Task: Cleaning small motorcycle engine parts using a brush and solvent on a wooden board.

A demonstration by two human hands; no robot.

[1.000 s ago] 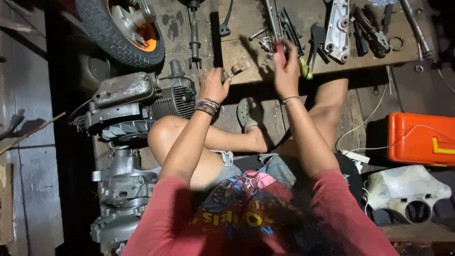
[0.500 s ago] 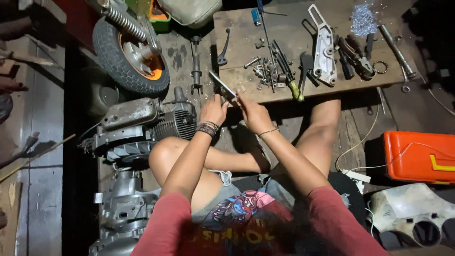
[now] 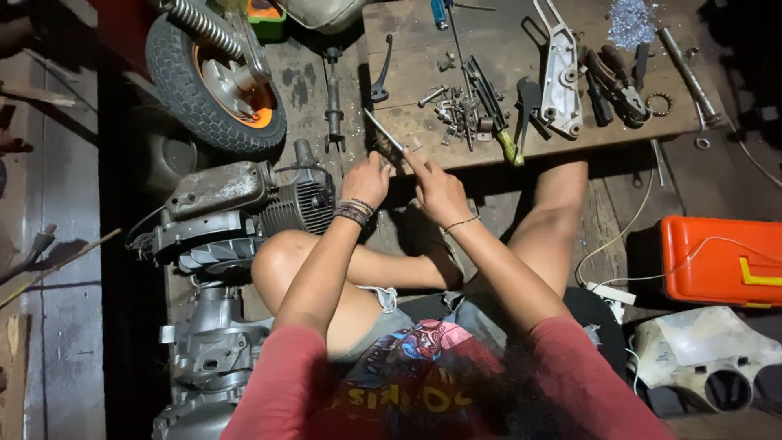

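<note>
Head view: the left hand [image 3: 368, 178] is closed round a small dark part [image 3: 384, 147] and steadies a thin flat metal blade [image 3: 381, 130] that slants up and left from it. The right hand [image 3: 434, 189] has its fingertips pinched on the other side of the same part, so both grips are shut on it, just in front of the near edge of the wooden board [image 3: 521, 65] that serves as a desk on the floor.

The part is held in the air over the gap between the board and the engine [image 3: 244, 212]. If either pinch slackens it could drop into the shadow by the knee and be hard to find. The blade's edge lies close to the left thumb, and a slip could nick it. The loose bolts [image 3: 452, 110] near the edge could be knocked off by a wrist.

Against the frame half a second earlier, the hands sit almost where they were. The view has shifted slightly, and the tyre [image 3: 213, 81] and board keep their places.
</note>
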